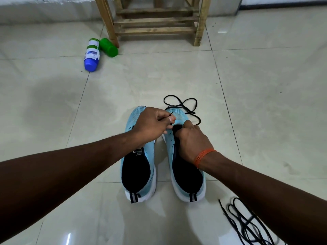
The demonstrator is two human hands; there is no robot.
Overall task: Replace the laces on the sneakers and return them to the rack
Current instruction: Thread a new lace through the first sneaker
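Over the toe half of the right sneaker [187, 175], the left hand [150, 124] has its thumb and forefinger pressed together on the tip of a black lace [184, 103], with the other fingers curled under. Its forearm reaches in low from the left, crossing the left sneaker [138, 170], which stands just beside the right one, toes pointing the same way. The right hand [191, 140] is bent down at the wrist, fingers curled tight into the right sneaker's throat and gripping the upper there; the fingertips are hidden. An orange thread band [203, 156] circles that wrist.

The lace lies in loose loops on the floor tiles just past the right sneaker's toe. I count two light-blue sneakers, both without lacing in the eyelets that show. Behind the right sneaker's heel, off to its right, is one tangle of dark spare laces [247, 225]; how many I cannot tell. Well beyond the toe stands one wooden rack [155, 22], with two bottles lying by its leg: a blue-capped bottle [92, 54] and a green bottle [108, 47].
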